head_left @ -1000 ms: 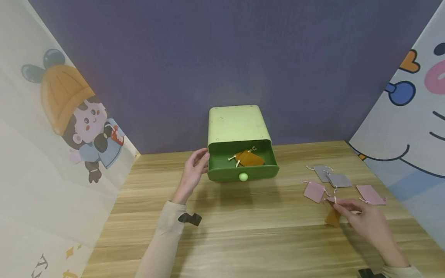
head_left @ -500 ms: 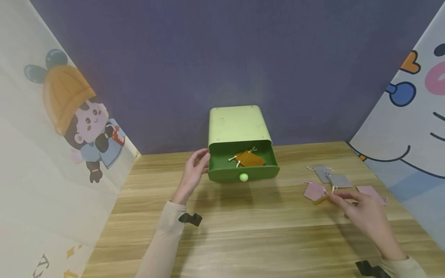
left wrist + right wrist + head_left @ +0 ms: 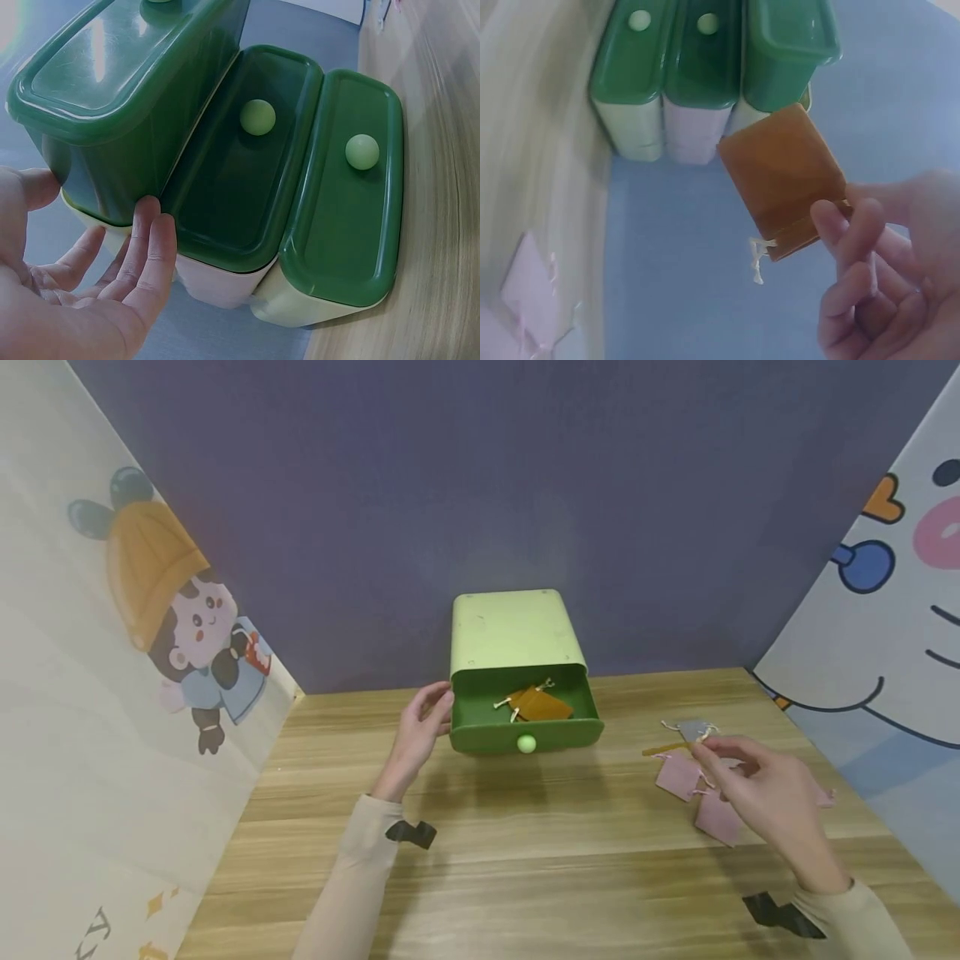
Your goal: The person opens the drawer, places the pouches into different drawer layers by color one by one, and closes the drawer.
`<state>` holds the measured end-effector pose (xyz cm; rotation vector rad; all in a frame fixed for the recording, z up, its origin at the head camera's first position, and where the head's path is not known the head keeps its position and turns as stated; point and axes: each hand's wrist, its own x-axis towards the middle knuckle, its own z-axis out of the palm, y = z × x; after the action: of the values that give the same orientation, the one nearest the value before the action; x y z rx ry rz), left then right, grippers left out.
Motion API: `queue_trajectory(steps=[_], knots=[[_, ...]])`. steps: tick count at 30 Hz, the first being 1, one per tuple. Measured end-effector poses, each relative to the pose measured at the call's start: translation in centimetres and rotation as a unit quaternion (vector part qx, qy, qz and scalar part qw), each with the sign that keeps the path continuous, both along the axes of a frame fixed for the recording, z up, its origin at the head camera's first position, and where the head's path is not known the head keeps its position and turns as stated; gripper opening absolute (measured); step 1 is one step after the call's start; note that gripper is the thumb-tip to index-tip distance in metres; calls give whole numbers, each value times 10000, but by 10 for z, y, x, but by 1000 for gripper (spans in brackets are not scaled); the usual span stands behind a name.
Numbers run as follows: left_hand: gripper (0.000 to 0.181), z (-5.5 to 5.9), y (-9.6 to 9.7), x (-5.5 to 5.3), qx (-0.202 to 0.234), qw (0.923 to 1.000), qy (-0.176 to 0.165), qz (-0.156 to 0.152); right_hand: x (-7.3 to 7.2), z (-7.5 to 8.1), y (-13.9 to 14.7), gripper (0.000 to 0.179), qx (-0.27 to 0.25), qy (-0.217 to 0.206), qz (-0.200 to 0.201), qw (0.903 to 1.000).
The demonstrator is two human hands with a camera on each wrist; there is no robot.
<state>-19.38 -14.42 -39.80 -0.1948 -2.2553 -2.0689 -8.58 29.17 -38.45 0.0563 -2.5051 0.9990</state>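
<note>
Right hand (image 3: 772, 802) has shifted toward the drawer in the last half second, taking an orange-brown, soft-looking rectangular drawstring pouch (image 3: 784, 176) along; left hand (image 3: 416, 727) same spot as before. Right thumb and fingers pinch the pouch by its corded end, above the wood-grain tabletop (image 3: 555, 902), well short of the drawer. Nearest on the table: flat pink drawstring pouch (image 3: 718, 820), beside the right hand. Second pink pouch (image 3: 678, 776) just beyond; third pink pouch (image 3: 825, 797) mostly hidden by the hand. Gray drawstring pouch (image 3: 696, 728) further back, partly covered. Left fingers loosely bent, grasping nothing, tips at the drawer unit's left side; exact contact hard to tell. Green plastic drawer (image 3: 483, 740), round light-green knob (image 3: 527, 744), pulled out of its light-green case (image 3: 517, 627); at least two orange-brown pouches (image 3: 546, 706) overlap inside. Left wrist view: two lower green drawers (image 3: 217, 202), both pushed in. Behind: dark blue-purple panel (image 3: 375, 527).
</note>
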Motion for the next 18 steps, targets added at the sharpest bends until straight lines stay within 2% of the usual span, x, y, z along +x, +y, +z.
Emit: queue_trajectory(steps=[10,18], knots=[[50,-3,0,-2,51,10000,10,-32,-10,12,-17,25,-255,418,-45,9988],[49,-5,0,-4,82,10000,-6,-32,-17,22,-37,21,-504,690,145,9962]])
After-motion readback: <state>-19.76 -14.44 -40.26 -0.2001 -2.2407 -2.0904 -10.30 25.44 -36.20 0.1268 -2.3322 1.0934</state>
